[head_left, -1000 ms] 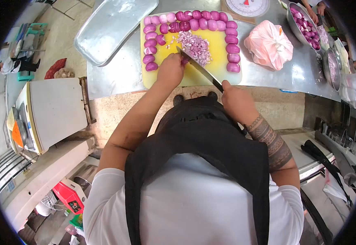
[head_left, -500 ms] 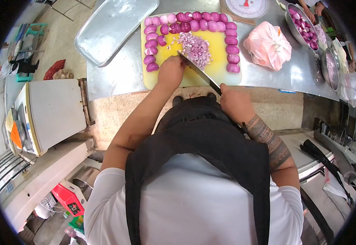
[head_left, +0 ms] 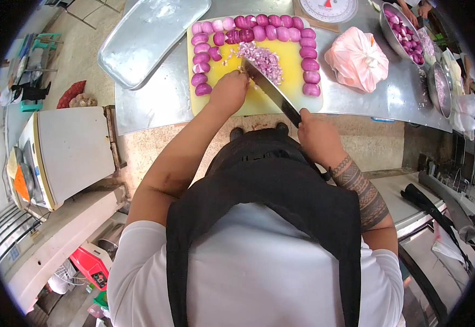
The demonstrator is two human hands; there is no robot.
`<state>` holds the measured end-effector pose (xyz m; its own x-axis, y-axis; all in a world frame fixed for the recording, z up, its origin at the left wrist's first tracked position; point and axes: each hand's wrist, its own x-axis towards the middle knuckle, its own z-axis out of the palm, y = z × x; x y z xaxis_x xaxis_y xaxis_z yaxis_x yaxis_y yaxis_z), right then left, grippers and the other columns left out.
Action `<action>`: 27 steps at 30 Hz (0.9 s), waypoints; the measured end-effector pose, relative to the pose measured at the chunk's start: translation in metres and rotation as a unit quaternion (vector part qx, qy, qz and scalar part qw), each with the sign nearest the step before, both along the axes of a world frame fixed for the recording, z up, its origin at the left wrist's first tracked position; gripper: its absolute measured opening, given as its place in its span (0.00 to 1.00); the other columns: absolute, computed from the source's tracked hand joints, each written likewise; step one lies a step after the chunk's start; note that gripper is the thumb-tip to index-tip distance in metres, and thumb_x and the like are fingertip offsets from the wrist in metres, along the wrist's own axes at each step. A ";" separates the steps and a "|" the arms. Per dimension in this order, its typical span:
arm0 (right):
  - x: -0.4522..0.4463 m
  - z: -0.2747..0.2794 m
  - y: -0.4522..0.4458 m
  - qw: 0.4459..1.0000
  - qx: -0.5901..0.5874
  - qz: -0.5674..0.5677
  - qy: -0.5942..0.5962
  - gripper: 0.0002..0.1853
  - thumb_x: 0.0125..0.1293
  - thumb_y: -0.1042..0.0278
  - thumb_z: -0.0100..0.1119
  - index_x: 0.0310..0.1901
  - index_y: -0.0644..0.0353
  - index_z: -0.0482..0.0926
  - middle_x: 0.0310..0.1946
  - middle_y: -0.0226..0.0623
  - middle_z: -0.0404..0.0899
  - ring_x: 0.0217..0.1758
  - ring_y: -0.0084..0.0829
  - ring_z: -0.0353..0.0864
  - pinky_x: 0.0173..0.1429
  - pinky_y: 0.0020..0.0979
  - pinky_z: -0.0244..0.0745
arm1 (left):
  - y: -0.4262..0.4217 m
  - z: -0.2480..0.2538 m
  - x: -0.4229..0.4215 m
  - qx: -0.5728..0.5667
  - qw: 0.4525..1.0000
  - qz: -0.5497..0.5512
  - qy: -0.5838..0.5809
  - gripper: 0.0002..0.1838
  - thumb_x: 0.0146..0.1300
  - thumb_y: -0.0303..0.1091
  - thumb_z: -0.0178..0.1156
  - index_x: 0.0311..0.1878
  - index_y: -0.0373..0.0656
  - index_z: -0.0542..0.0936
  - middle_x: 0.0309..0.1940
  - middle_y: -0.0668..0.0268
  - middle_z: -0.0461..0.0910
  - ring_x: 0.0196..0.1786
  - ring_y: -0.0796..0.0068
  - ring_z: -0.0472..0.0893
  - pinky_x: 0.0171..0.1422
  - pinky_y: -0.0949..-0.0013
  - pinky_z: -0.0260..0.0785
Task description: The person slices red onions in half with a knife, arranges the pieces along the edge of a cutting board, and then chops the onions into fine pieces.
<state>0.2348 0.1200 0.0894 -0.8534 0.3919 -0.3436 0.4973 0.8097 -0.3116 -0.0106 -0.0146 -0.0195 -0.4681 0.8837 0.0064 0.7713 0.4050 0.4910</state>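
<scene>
My right hand (head_left: pixel 319 136) is wrapped round the handle of a kitchen knife (head_left: pixel 273 91), whose broad blade slants up and left over the cutting board (head_left: pixel 237 108). The fingers of my left hand (head_left: pixel 230 91) are bunched beside the blade tip. A small piece of onion (head_left: pixel 242 70) shows at those fingertips, mostly hidden. Just beyond the blade lies a heap of chopped red onion (head_left: pixel 263 60). Peeled red onion halves (head_left: pixel 310 65) line the left, far and right edges of the yellowish board.
A metal tray (head_left: pixel 145 49) is left of the board. To the right sit a tied pinkish plastic bag (head_left: pixel 356 60), a dial scale (head_left: pixel 327 8) and a metal bowl of onions (head_left: pixel 401 35). Another person's hands (head_left: pixel 424 10) appear at the far right.
The knife blade has swung away from edge-down beside my left fingers and now shows more of its flat side. My right hand has shifted slightly right; my left hand has barely moved.
</scene>
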 end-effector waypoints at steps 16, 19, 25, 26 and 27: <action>-0.002 -0.013 -0.018 1.000 0.000 -0.023 0.005 0.11 0.73 0.66 0.56 0.51 0.62 0.73 0.33 0.56 0.86 0.39 0.62 0.86 0.44 0.61 0.78 | -0.005 -0.007 -0.006 0.057 0.998 0.018 -0.007 0.10 0.66 0.37 0.68 0.39 0.39 0.86 0.38 0.51 0.85 0.44 0.46 0.86 0.50 0.46 0.77; -0.003 -0.021 -0.020 0.999 0.009 -0.028 0.018 0.10 0.72 0.67 0.55 0.50 0.62 0.74 0.32 0.52 0.86 0.38 0.59 0.87 0.43 0.59 0.80 | -0.007 -0.001 -0.007 0.019 1.000 0.013 -0.003 0.12 0.64 0.40 0.70 0.44 0.41 0.89 0.42 0.52 0.87 0.48 0.46 0.86 0.54 0.48 0.77; -0.007 -0.033 -0.022 0.998 -0.033 -0.050 0.031 0.12 0.73 0.65 0.57 0.50 0.64 0.74 0.35 0.57 0.85 0.43 0.62 0.86 0.47 0.60 0.80 | -0.007 -0.002 -0.015 0.010 1.000 -0.014 -0.011 0.14 0.63 0.40 0.70 0.45 0.40 0.89 0.42 0.53 0.87 0.48 0.48 0.86 0.55 0.49 0.77; -0.007 -0.030 -0.017 0.995 -0.062 -0.063 0.053 0.12 0.73 0.65 0.57 0.49 0.65 0.74 0.36 0.59 0.85 0.44 0.62 0.86 0.48 0.60 0.79 | -0.011 0.001 -0.019 0.010 1.000 -0.012 -0.005 0.13 0.64 0.40 0.70 0.46 0.41 0.89 0.43 0.53 0.87 0.49 0.48 0.86 0.56 0.49 0.77; -0.005 -0.026 -0.015 0.990 -0.091 -0.076 0.074 0.12 0.73 0.66 0.58 0.49 0.65 0.74 0.37 0.61 0.85 0.46 0.63 0.85 0.49 0.60 0.79 | -0.016 0.006 -0.025 0.008 1.000 -0.012 0.001 0.13 0.64 0.39 0.70 0.46 0.41 0.88 0.44 0.54 0.87 0.50 0.48 0.85 0.57 0.49 0.77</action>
